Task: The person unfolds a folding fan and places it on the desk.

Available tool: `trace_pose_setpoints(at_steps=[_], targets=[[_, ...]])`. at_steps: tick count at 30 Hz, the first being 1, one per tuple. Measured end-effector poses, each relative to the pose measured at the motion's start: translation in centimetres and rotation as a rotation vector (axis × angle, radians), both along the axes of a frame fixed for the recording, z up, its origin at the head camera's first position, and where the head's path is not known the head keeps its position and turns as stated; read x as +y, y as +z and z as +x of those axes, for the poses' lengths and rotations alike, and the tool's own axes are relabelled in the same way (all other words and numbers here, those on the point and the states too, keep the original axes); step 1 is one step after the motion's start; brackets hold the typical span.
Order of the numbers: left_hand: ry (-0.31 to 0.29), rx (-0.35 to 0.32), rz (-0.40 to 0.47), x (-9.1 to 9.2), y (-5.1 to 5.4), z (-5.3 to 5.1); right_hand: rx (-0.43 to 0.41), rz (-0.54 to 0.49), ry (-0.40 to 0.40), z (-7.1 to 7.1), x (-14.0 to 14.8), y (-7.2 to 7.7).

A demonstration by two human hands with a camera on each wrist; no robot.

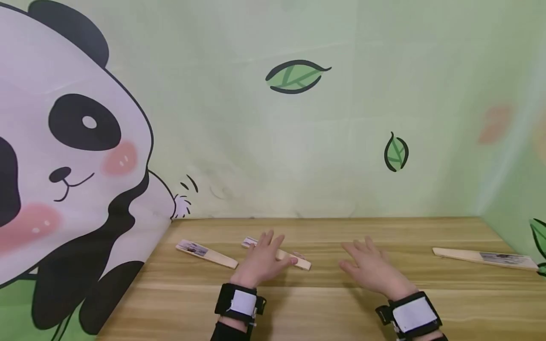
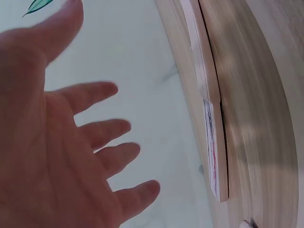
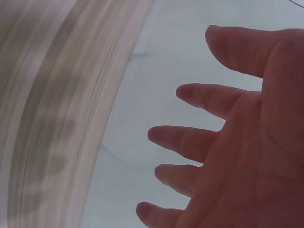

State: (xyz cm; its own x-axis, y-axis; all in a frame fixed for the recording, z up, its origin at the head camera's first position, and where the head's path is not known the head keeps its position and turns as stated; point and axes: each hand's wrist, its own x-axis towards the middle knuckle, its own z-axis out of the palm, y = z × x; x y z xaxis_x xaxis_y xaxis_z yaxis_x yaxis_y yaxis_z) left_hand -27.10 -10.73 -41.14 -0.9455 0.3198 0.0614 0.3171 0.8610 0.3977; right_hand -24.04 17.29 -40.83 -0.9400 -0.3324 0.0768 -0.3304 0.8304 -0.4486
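Observation:
My left hand (image 1: pixel 263 260) hovers with spread fingers over a folded hand fan (image 1: pixel 303 263) and hides its middle part. The left wrist view shows a gap between that hand and a closed fan (image 2: pixel 213 137) lying on the wood. To the left lies another folded fan (image 1: pixel 206 254), its pale ribs toward the hand and a printed section at the far end. My right hand (image 1: pixel 375 270) is held above the table, fingers apart, touching nothing. A third folded fan (image 1: pixel 486 258) lies well to its right, with a grey printed section.
The wood-grain table (image 1: pixel 324 303) ends at a pale green backdrop cloth (image 1: pixel 341 180) with printed leaves. A large printed panda (image 1: pixel 81 156) covers the cloth at the left. Another cloth side slopes down at the right edge.

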Motion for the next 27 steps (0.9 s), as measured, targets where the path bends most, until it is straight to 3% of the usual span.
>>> trace_pose_setpoints(at_steps=[6, 15, 21, 27], targets=[[-0.006, -0.008, -0.010, -0.7, -0.1, 0.2, 0.004, 0.009, 0.084, 0.1, -1.3, -0.2], [-0.036, -0.022, 0.036, 0.1, -0.2, 0.2, -0.050, -0.013, 0.176, -1.0, -4.1, -1.0], [0.031, 0.036, 0.064, 0.1, -0.9, 0.0, 0.003, 0.003, 0.211, -2.7, -6.8, -1.8], [0.088, 0.075, 0.186, -0.1, -2.3, -0.4, 0.060, 0.037, 0.216, -4.1, -9.2, -2.4]])
